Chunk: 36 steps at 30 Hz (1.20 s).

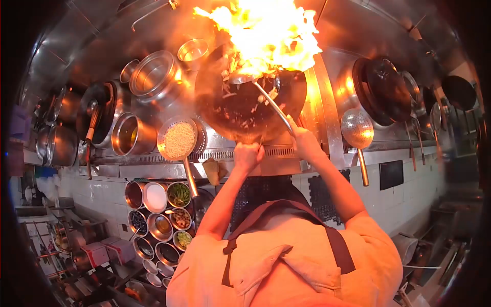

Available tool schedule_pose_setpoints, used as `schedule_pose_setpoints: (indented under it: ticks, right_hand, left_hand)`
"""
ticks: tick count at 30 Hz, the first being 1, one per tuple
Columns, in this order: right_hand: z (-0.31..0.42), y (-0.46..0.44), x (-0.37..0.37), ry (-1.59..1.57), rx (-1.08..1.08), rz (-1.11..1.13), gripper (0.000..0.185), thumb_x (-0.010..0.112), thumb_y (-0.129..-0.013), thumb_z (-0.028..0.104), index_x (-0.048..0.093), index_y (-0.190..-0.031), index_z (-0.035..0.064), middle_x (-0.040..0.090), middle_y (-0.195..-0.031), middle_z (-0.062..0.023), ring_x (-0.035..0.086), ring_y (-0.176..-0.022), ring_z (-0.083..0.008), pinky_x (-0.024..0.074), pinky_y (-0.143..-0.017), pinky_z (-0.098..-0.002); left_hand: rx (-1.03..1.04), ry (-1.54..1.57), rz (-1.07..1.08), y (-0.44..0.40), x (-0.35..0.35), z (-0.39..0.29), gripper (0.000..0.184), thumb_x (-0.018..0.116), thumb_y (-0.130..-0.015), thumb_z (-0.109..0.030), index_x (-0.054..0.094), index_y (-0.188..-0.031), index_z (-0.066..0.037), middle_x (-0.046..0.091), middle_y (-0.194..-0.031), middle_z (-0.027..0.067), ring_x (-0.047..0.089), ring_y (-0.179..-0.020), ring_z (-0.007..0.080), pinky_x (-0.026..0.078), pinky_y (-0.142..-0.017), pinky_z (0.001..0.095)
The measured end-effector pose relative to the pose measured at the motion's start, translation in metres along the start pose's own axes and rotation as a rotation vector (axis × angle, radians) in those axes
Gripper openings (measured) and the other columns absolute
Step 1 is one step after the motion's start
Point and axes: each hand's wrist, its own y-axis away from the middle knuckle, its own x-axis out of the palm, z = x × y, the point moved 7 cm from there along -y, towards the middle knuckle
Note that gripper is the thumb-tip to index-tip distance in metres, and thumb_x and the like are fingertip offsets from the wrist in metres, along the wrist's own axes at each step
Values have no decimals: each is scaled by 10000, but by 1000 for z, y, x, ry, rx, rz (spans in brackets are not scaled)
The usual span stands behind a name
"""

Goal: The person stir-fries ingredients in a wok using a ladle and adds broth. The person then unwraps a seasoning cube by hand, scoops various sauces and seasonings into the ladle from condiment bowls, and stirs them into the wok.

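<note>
Clock face centred on the dark, round metal wok [217, 115], which lies at twelve o'clock from the wearer's body. We see bright yellow-orange flames [273, 36] over its twelve-o'clock side and loose chopped food [253, 108] within; whether the wok rests on the burner or is lifted, we cannot tell.

Grip: left hand [247, 156] closed in a fist at the wok's six-o'clock edge; right hand [306, 143] wrapped round the end of a long, silvery metal ladle [273, 106], at about half past four. The ladle's head sits inside the wok.

Handling, our estimate: wok stiff, heavy, awkward to balance from one side, its rim probably too hot to touch. Best hold is where the fist is, at six o'clock, farthest from the fire. Ladle: rigid, fairly light, slippery if greasy; take it by the far end. Food: soft, apt to slide or spill.

At eight o'clock, a round metal strainer [190, 176] bears pale noodles [179, 140].
</note>
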Motion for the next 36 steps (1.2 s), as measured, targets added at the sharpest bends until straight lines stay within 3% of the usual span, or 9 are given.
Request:
schedule_pose_setpoints:
  ticks: [3,6,8,14,19,23,29,33,36]
  right_hand:
    - [30,18,-27,-158,94,61,698,643,-910,88,363,-1546,23,684,-1027,-310,670,-984,-475,540,-814,-522]
    - [36,39,-46,-339,-74,6,693,679,-894,101,403,-1524,13,661,-1167,-325,657,-1082,-468,538,-889,-473]
    - [33,53,-63,-387,-50,156,671,698,-897,71,427,-1508,7,652,-1286,-274,653,-1209,-322,490,-996,-385]
    - [33,44,-89,-169,-155,242,664,655,-882,40,412,-1498,-7,649,-1106,-349,646,-1048,-497,520,-870,-494]
    - [8,5,-28,-32,64,115,682,661,-876,29,411,-1511,25,641,-1140,-348,631,-1070,-501,511,-892,-499]
    - [24,37,-46,-188,-30,-20,704,657,-883,12,393,-1535,49,657,-1079,-338,637,-1063,-494,511,-894,-497]
    - [22,107,-97,-77,86,254,847,709,-814,-30,326,-1566,35,652,-999,-361,658,-950,-490,522,-827,-522]
    - [-21,76,-71,218,135,184,794,640,-847,-17,311,-1569,22,660,-994,-356,669,-951,-486,516,-816,-517]
    - [-54,25,-57,-102,168,17,779,643,-852,13,332,-1565,29,673,-1014,-340,678,-953,-481,525,-796,-504]
  left_hand:
    - [29,-11,-64,-10,-6,-1,296,689,-844,-306,625,-626,-116,639,-585,134,654,-560,312,493,-650,439]
    - [-7,-7,-38,-51,-15,3,320,696,-829,-312,651,-599,-94,666,-627,175,677,-588,338,530,-641,450]
    - [-83,13,105,-73,-34,-1,310,693,-828,-326,690,-629,-88,684,-676,185,703,-667,354,553,-657,472]
    - [-22,-45,74,-89,-68,-24,285,687,-830,-352,738,-698,-105,689,-675,158,710,-710,348,561,-685,481]
    - [12,-20,-52,-26,8,-4,292,693,-834,-326,678,-666,-88,665,-620,147,675,-596,317,513,-632,448]
    - [27,31,-99,2,0,-7,290,695,-834,-321,667,-655,-94,649,-590,140,659,-552,318,507,-631,444]
    - [30,-66,-95,-85,-28,0,277,706,-809,-355,699,-660,-122,648,-586,130,677,-573,312,519,-585,443]
    - [3,-66,-73,-102,-18,8,284,709,-795,-362,694,-648,-119,639,-576,131,678,-577,321,525,-565,437]
    - [-9,-8,-161,-109,-8,16,306,726,-770,-356,649,-619,-101,622,-555,127,666,-564,335,524,-574,462]
